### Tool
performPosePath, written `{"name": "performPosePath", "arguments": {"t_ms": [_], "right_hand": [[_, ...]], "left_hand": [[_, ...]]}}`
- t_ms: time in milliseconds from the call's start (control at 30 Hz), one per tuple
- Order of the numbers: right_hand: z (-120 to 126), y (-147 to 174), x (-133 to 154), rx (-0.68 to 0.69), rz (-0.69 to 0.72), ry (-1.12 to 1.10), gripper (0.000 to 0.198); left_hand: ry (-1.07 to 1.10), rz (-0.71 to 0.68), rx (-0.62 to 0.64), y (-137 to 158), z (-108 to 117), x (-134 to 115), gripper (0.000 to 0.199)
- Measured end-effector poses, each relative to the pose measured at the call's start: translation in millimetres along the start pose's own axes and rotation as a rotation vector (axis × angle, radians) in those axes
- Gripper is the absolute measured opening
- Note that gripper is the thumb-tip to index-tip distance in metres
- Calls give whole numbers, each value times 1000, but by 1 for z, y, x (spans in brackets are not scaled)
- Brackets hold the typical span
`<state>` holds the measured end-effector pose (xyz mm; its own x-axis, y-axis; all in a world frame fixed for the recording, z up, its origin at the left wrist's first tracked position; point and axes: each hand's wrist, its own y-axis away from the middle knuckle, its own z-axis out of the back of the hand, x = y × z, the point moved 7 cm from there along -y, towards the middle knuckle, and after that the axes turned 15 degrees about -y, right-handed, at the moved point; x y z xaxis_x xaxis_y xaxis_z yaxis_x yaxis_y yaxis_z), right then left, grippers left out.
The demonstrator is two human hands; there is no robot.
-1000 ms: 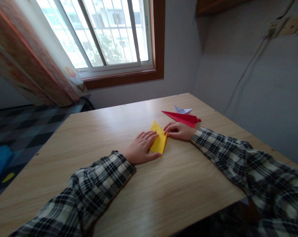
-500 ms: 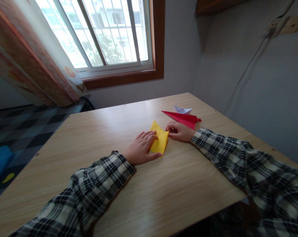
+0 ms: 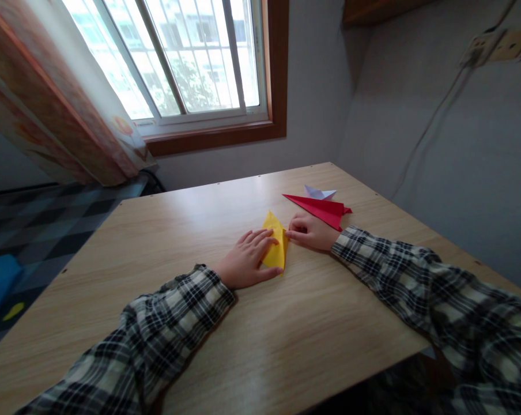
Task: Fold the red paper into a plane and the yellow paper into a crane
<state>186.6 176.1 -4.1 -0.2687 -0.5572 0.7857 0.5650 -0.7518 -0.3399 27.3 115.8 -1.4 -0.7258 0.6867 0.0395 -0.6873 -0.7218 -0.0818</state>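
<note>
A folded sheet of yellow paper (image 3: pixel 277 248) lies on the wooden table, its pointed top toward the window. My left hand (image 3: pixel 248 259) rests on its left side with fingers spread, pressing it against the tabletop. On the other side, my right hand (image 3: pixel 310 232) is closed, thumb and forefinger pinching the paper's right corner, which stands slightly raised. Just behind the right hand sits a red folded paper plane (image 3: pixel 318 208). Part of the yellow paper is hidden under my left fingers.
A small white paper boat (image 3: pixel 320 192) stands behind the red plane. The wooden table (image 3: pixel 178 225) reaches toward a wall with a window (image 3: pixel 191 57). A patterned curtain (image 3: pixel 65 86) hangs at the left. A cable runs down the right wall from a socket (image 3: pixel 480 49).
My right hand has moved slightly left, bringing the yellow paper's right corner inward, so the paper looks narrower. My left hand has stayed in place.
</note>
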Motion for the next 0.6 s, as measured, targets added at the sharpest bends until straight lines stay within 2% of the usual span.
{"name": "performPosePath", "arguments": {"t_ms": [267,467,600], "right_hand": [[-2,0,-2,-39,-33,98,30],[-3,1,0,-29,-32,128,25],[-3,0,-1,-33,-23,129,25]], "left_hand": [[-6,4,-23,1,-2,2,48],[26,23,-36,0,-3,3,64],[16,-11,-17,0,0,0,59]]}}
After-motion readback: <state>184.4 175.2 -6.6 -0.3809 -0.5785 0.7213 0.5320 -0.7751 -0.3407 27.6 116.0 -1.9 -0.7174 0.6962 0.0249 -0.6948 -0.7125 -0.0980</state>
